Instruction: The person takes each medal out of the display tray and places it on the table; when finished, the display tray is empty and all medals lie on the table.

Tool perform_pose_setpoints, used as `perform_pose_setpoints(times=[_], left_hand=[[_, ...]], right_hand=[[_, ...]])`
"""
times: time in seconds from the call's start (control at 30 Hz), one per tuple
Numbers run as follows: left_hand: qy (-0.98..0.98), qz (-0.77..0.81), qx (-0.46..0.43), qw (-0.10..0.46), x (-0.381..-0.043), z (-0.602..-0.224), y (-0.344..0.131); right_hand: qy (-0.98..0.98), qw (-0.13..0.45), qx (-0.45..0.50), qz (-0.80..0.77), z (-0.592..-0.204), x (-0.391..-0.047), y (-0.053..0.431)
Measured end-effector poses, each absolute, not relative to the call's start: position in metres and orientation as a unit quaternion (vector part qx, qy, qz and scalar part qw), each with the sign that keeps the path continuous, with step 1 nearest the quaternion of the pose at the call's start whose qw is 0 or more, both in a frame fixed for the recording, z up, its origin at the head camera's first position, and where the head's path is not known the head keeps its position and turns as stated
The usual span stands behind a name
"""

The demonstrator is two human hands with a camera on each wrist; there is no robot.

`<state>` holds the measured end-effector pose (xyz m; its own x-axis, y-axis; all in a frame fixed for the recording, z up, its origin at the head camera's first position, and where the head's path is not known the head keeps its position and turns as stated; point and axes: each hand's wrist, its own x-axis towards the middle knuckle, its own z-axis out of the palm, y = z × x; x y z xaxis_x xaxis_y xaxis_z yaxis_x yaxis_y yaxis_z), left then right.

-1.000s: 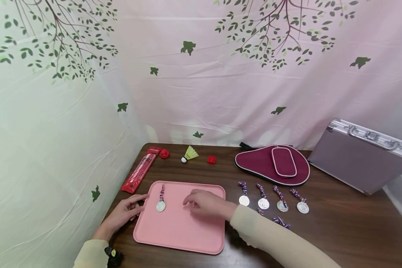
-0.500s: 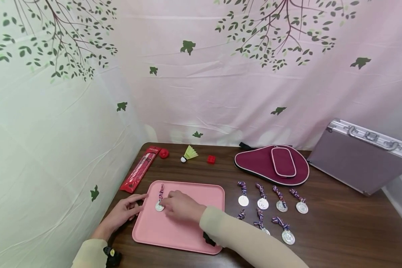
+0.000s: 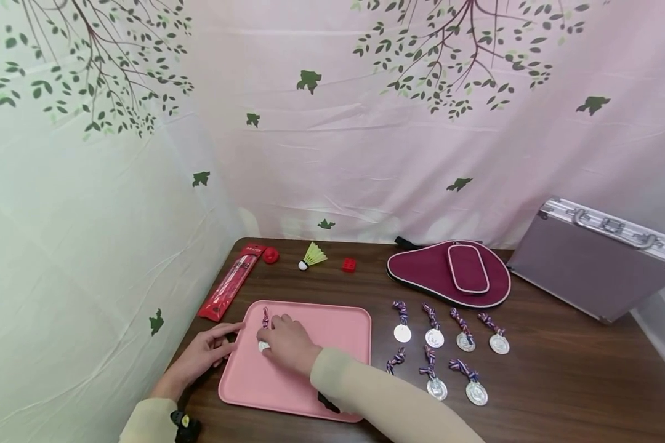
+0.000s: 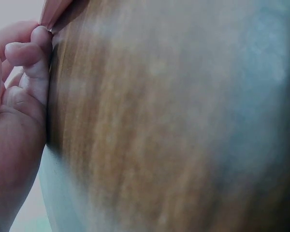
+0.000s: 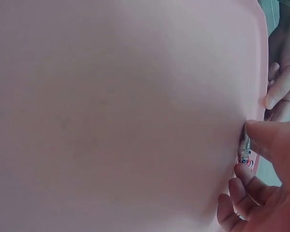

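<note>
A silver medal (image 3: pixel 263 346) with a knotted striped ribbon (image 3: pixel 265 317) lies in the left part of the pink tray (image 3: pixel 277 394). Partly covering it, my right hand (image 3: pixel 288 344) pinches the disc between thumb and fingers; the right wrist view shows the medal's edge (image 5: pixel 244 146) there. At the tray's left rim, my left hand (image 3: pixel 202 355) touches the edge with thumb and fingertips. To the tray's right, several more medals with knotted ribbons, such as one medal (image 3: pixel 402 333), lie in two rows. My right forearm overlaps the tray's right side.
Along the back of the brown table (image 3: pixel 565 381) are a red pencil packet (image 3: pixel 231 283), a red round object (image 3: pixel 270 255), a shuttlecock (image 3: pixel 313 256), a red toy brick (image 3: pixel 349 265) and a maroon paddle case (image 3: pixel 449 274). A grey metal case (image 3: pixel 593 264) stands at the right.
My right hand has moved left across the tray to the medal there and now pinches it. The lower row of medals has come out from behind my sleeve. My left hand stays at the rim.
</note>
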<state>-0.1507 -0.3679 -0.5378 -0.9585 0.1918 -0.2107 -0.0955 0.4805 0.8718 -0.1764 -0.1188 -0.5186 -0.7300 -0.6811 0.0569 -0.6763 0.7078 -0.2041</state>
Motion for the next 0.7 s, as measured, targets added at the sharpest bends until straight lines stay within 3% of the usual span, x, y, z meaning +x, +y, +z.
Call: perform_pose_setpoints(times=[0.7], left_hand=[[0.852,0.507,0.029,0.126,-0.151,-0.545,-0.370]], right_hand=[[0.882,0.064,-0.364,-0.294,-0.522,-0.183,-0.108]])
